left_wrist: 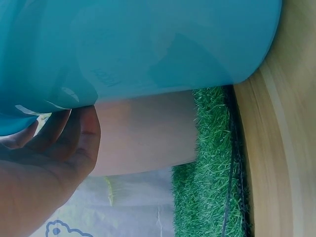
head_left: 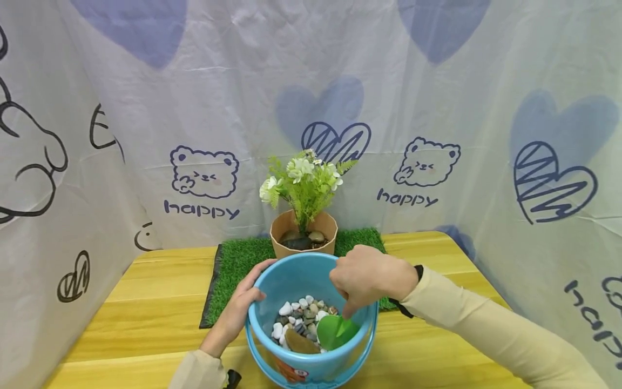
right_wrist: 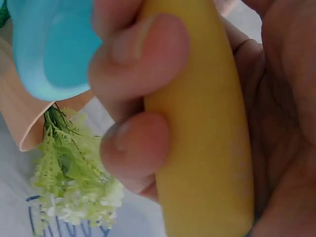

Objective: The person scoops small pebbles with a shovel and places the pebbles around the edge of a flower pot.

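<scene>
A light-blue plastic bucket (head_left: pixel 277 270) stands at the front of the table, with white, grey and brown pebbles (head_left: pixel 303 319) in its bottom. My left hand (head_left: pixel 238 308) grips the bucket's left rim, thumb over the edge; in the left wrist view its fingers (left_wrist: pixel 89 128) lie against the outer wall. Over the right side of the bucket, my right hand (head_left: pixel 366 273) holds a small trowel. Its green blade (head_left: pixel 335 330) is down among the pebbles, and its yellow handle (right_wrist: pixel 202 123) fills the right wrist view, fingers curled round it. A flat brown stone (head_left: pixel 300 341) lies near the blade.
Behind the bucket a tan pot (head_left: pixel 303 249) with white flowers and green leaves (head_left: pixel 308 186) stands on a green artificial-grass mat (head_left: pixel 238 270). Stones lie in the pot. Printed white cloth (head_left: pixel 272 129) surrounds the yellow wooden table (head_left: pixel 160 292).
</scene>
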`<state>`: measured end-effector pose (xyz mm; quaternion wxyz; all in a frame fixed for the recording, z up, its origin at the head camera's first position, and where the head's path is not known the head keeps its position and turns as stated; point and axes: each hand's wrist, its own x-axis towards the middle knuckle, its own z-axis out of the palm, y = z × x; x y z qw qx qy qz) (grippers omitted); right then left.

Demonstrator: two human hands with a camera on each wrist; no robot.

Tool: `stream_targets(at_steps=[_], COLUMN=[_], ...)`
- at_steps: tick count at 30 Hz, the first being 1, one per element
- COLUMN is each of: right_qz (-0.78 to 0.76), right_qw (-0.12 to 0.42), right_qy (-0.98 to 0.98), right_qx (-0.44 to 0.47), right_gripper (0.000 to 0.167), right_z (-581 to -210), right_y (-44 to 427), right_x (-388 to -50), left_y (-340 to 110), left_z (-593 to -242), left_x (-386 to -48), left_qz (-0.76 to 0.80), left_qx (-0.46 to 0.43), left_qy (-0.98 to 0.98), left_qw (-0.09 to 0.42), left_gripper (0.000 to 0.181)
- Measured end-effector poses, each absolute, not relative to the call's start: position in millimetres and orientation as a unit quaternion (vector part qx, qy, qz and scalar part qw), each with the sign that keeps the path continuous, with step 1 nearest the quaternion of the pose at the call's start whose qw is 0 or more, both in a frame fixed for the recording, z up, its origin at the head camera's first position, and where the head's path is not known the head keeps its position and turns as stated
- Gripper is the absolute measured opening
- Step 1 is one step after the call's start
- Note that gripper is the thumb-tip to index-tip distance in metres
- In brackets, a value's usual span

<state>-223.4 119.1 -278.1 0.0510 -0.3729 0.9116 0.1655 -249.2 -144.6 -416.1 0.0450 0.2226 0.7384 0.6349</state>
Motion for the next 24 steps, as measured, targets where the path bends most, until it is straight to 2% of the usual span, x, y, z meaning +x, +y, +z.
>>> stream_targets(at_steps=[4,9,13,20,24], right_qz=[0.206,0.231,0.220,0.183,0.152], right_qw=[0.016,-0.081,-0.135,-0.132,-0.094], right_qy=[0.906,0.894,0.895,0.897,0.901], right_qx=[-0.370,-0.375,-0.363,-0.380,-0.394], right_gripper=[0.046,0.065,0.071,0.071,0.062], right_z=[-281.7,-280.9,-284.2,-293.1,-290.0], right_y=[114.0,119.5,126.6,134.6,137.8], right_x=[-216.2,-214.8,-222.1,-231.9,-236.1], left_y=[-143.8,-144.2,-144.8,-144.2,-144.2], left_z=[-416.7,-415.9,-416.2,-417.6,-418.2], left_x=[-249.1,-249.4,-249.2,-248.2,-247.2], left_qz=[0.635,0.633,0.628,0.630,0.629], left_qx=[0.215,0.214,0.221,0.217,0.221], left_qy=[0.741,0.743,0.745,0.744,0.744], left_qw=[0.045,0.037,0.036,0.037,0.033], left_gripper=[0.068,0.068,0.068,0.068,0.068])
